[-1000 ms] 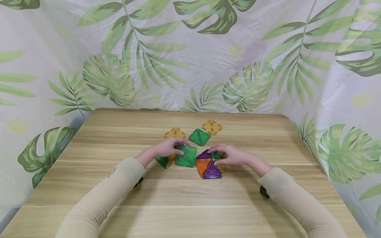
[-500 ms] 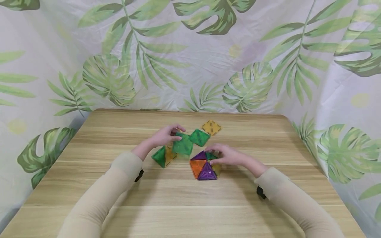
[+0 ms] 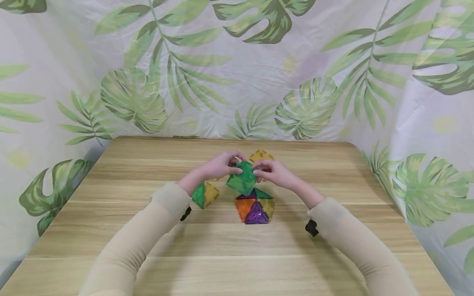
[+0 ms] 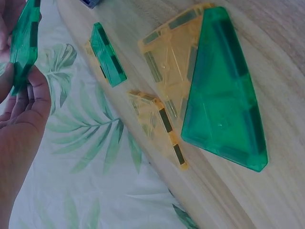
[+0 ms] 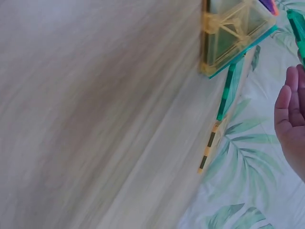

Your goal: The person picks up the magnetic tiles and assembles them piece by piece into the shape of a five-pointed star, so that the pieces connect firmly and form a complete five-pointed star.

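Pinching green tile (image 3: 241,181) in left hand (image 3: 224,165) and right hand (image 3: 272,172), over far edge of build (image 3: 257,213), partly hiding it. Left, green-yellow pair (image 3: 210,194); far, yellow tile (image 3: 261,155) (partly blocked). On left sleeve (image 3: 148,224), unreadable marks (image 3: 151,200).

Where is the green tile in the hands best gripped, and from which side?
Probably by opposite side edges: left hand from the left, right hand from the right. The green tile is a thin, flat plate, easy to pinch, and its near corner overlaps the coloured structure in the head view, so approaching there looks awkward.
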Tool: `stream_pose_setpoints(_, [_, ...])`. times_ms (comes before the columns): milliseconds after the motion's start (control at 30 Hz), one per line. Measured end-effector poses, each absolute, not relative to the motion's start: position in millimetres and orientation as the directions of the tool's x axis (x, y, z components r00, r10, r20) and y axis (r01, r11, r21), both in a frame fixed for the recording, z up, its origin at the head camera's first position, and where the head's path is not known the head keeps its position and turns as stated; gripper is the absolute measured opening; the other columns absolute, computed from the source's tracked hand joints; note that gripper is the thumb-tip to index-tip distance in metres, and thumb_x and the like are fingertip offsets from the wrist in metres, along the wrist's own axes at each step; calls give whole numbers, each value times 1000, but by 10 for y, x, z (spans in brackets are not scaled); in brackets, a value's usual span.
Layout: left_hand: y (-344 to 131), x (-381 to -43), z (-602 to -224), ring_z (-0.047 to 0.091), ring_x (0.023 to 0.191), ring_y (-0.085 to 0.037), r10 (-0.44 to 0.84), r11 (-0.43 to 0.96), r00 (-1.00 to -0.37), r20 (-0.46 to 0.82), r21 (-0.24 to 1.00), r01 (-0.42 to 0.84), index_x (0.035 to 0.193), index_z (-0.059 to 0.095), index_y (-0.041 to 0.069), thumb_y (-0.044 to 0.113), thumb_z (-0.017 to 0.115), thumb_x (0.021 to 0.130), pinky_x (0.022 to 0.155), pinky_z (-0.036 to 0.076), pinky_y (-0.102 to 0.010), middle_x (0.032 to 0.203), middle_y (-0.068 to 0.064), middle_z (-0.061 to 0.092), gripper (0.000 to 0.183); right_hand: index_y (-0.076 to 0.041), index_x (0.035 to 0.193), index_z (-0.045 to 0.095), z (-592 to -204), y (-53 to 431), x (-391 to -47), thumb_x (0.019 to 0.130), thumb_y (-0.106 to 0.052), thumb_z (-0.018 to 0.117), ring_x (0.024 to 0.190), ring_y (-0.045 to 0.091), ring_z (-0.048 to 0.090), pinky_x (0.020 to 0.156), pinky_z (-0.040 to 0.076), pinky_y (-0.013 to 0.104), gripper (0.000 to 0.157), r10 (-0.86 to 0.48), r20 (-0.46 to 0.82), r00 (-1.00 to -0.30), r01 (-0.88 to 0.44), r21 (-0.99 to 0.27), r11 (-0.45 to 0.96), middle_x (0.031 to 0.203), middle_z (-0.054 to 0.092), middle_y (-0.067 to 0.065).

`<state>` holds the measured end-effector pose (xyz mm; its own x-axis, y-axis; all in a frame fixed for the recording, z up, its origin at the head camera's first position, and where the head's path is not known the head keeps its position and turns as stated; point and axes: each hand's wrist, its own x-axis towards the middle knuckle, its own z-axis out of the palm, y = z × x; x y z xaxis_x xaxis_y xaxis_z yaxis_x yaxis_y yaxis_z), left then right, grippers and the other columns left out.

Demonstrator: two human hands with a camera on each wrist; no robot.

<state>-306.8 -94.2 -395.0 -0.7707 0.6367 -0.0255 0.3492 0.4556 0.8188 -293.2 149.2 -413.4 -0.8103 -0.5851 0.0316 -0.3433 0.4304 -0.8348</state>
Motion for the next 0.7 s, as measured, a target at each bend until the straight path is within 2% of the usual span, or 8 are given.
stream_pose_setpoints(133, [-938,-3071,-3984,63,92,-19,638,433,-770,-9,831,349,123,53,7,10,61,92,77,53,-32,104,-10,66,33,-2,112,64,-4110,1472,-2964,95,-18,58,84,42,63,80,49,55,25,-576,28,-817,-331,-841,428,85,69,10])
stream_pose_setpoints(300, [-994,-3071,-4025,60,97,-24,632,414,-775,-24,855,312,125,53,4,6,64,90,81,54,-38,107,-14,60,37,-2,110,65,-4111,1465,-3016,96,-16,55,83,41,61,79,48,56,22,-577,25,-816,-341,-827,447,83,68,9])
stream_pose_setpoints(367, [-1019,-3074,-4053,60,96,-25,629,408,-776,-35,865,292,126,52,2,4,64,89,81,54,-39,105,-15,59,39,-2,110,65,-4125,1456,-3036,96,-15,55,82,38,62,77,51,51,22,-582,23,-813,-346,-823,450,84,68,8])
stream_pose_setpoints(500, [-1051,-3088,-4130,61,94,-23,625,415,-780,-42,864,286,124,52,0,1,65,87,79,54,-34,101,-15,61,39,-1,110,66,-4185,1415,-3090,96,-15,55,73,20,60,72,53,39,22,-583,2,-812,-339,-815,469,82,65,6])
stream_pose_setpoints(567, [-1063,-3092,-4181,61,92,-22,624,422,-780,-44,859,289,124,52,0,1,65,87,78,54,-32,100,-15,62,39,-1,110,66,-4227,1389,-3119,97,-15,54,70,15,57,70,52,39,23,-590,-25,-807,-324,-816,478,78,62,5])
stream_pose_setpoints(700, [-1086,-3092,-4289,61,91,-20,612,457,-789,-52,838,299,124,53,1,2,67,86,78,54,-29,99,-13,63,40,-1,112,65,-4316,1354,-3165,97,-17,53,67,16,52,68,49,42,24,-598,-108,-794,-256,-833,491,73,55,3])
